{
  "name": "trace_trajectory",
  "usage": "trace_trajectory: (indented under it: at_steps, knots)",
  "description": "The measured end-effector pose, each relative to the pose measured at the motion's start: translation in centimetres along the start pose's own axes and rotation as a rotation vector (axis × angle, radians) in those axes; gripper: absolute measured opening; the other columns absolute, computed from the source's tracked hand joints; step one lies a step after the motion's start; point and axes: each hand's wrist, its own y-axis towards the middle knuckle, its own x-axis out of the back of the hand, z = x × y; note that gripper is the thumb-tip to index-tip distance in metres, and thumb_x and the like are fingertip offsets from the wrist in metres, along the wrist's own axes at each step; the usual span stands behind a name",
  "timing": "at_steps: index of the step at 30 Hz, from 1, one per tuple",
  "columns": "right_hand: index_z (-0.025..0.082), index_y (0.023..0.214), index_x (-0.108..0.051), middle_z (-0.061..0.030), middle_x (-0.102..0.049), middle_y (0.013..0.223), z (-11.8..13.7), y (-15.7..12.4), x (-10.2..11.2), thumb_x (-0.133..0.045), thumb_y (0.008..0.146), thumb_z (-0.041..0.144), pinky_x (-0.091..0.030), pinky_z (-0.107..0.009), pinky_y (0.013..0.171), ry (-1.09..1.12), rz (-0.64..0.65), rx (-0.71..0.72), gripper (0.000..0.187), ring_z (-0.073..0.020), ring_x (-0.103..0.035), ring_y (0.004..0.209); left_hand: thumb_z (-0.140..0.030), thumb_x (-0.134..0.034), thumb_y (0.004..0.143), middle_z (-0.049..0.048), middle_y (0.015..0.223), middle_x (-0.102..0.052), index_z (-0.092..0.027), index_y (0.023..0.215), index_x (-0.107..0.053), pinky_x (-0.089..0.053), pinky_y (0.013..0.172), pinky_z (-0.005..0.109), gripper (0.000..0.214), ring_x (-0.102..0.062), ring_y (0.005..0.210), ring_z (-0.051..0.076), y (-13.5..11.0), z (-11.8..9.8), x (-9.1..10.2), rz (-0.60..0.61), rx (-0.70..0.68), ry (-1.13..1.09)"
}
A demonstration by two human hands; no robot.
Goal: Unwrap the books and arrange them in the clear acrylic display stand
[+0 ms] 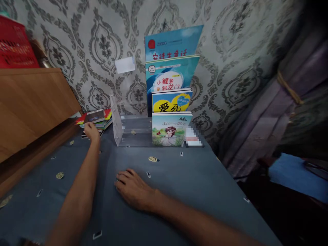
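Observation:
My left hand reaches to the far left of the blue-grey cloth, its fingers curled at the edge of a low pile of colourful books. Whether it grips anything is hidden. My right hand lies flat on the cloth, fingers apart and holding nothing. Ahead of it, a clear acrylic book stand holds several upright children's books, with a picture book at the front and a blue book tallest behind.
A wooden panel runs along the left side, with a red plastic crate above it. Patterned wallpaper fills the back, and a purple curtain hangs at right. The cloth's edge drops off to dark floor at right.

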Motion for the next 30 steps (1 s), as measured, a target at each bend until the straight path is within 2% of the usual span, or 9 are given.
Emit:
trace_trajectory:
  at_steps: [3,7,11,15,21,26,30]
  knots:
    - [0.015,0.102,-0.064,-0.0106,-0.069,0.12,0.1,0.0,0.2,-0.055,0.098,0.02,-0.046,-0.042,0.102,-0.005,0.01,0.0,0.011,-0.0236,-0.059,0.115,-0.022,-0.045,0.091,0.022,0.127,-0.059,-0.012,0.111,-0.059,-0.034,0.111,0.053,0.027,-0.047,0.13,0.036,0.8,-0.5,0.0,0.069,-0.085,0.219]
    - [0.014,0.1,-0.064,-0.0118,-0.07,0.114,0.0,0.0,0.4,-0.056,0.097,0.02,-0.046,-0.042,0.1,0.017,0.006,0.01,0.01,-0.0241,-0.059,0.113,-0.025,-0.052,0.087,0.0274,0.145,-0.048,-0.009,0.126,-0.054,-0.023,0.116,0.059,0.042,-0.033,0.143,0.04,1.8,-0.8,-0.6,0.205,-0.195,0.396]
    - [0.016,0.101,-0.063,-0.0116,-0.069,0.115,-0.1,-0.1,0.2,-0.053,0.099,0.021,-0.045,-0.041,0.1,0.023,-0.021,0.006,0.011,-0.0231,-0.058,0.113,-0.03,-0.055,0.088,0.031,0.149,-0.043,-0.005,0.135,-0.048,-0.015,0.116,0.066,0.054,-0.026,0.147,0.043,2.6,-0.3,-1.6,0.303,-0.282,0.565]
    - [0.017,0.1,-0.063,-0.011,-0.069,0.114,-0.2,-0.2,0.1,-0.053,0.099,0.022,-0.044,-0.041,0.099,0.029,-0.025,0.005,0.011,-0.0227,-0.058,0.111,-0.037,-0.054,0.091,0.0342,0.145,-0.047,-0.003,0.135,-0.048,-0.018,0.112,0.071,0.057,-0.032,0.143,0.047,3.3,0.3,-2.1,0.324,-0.342,0.759]
    - [0.016,0.103,-0.062,-0.0115,-0.068,0.115,-0.3,-0.2,0.4,-0.052,0.099,0.022,-0.044,-0.039,0.099,0.048,-0.009,0.01,0.012,-0.0228,-0.056,0.112,-0.038,-0.045,0.096,0.0324,0.126,-0.062,-0.004,0.12,-0.061,-0.025,0.105,0.073,0.045,-0.053,0.125,0.047,4.2,-0.3,-2.0,0.361,-0.363,0.907]
    - [0.016,0.104,-0.062,-0.0113,-0.068,0.114,-0.3,-0.2,0.5,-0.052,0.1,0.021,-0.041,-0.039,0.101,0.067,0.006,0.003,0.012,-0.022,-0.056,0.111,-0.042,-0.034,0.1,0.031,0.114,-0.068,-0.005,0.117,-0.064,-0.027,0.103,0.071,0.051,-0.062,0.113,0.045,4.4,-1.1,-1.0,0.421,-0.4,1.015]
    - [0.016,0.104,-0.062,-0.0114,-0.068,0.115,-0.3,-0.2,0.4,-0.052,0.1,0.02,-0.042,-0.039,0.1,0.082,0.002,-0.002,0.012,-0.0221,-0.056,0.111,-0.042,-0.031,0.101,0.027,0.109,-0.071,-0.007,0.116,-0.064,-0.034,0.101,0.064,0.05,-0.066,0.106,0.041,3.8,-1.7,0.5,0.421,-0.433,1.086]
